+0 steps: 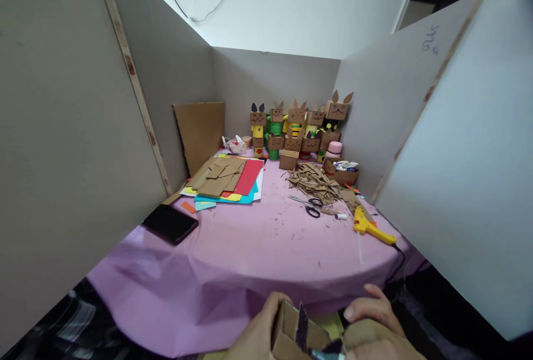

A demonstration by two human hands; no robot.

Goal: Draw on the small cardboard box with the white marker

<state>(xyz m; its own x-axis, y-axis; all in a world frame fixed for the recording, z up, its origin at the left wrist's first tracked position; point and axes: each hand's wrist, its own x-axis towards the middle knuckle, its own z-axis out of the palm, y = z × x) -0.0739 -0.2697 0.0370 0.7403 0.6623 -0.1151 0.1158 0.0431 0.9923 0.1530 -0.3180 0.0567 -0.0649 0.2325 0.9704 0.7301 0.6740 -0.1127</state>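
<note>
At the bottom edge, my left hand (260, 329) is wrapped round a small cardboard box (282, 331). A dark-coloured ear-shaped piece (302, 326) stands up from the box, and a second dark piece (333, 345) shows beside it. My right hand (375, 326) is closed on a marker (327, 355), its tip end close to the dark pieces; the frame cuts off part of the hand and pen. Up on the table lies a white marker cap (340, 216) with a dark end. Yellow material (333, 324) shows beneath the box.
Scissors (310, 204), cardboard scraps (314, 182) and a yellow glue gun (370, 228) with a cord lie right on the pink-covered table (245, 249). A phone (170, 224) and stacked coloured sheets (250, 176) lie left. Several cardboard animal figures (296, 113) stand behind; grey panels surround three sides.
</note>
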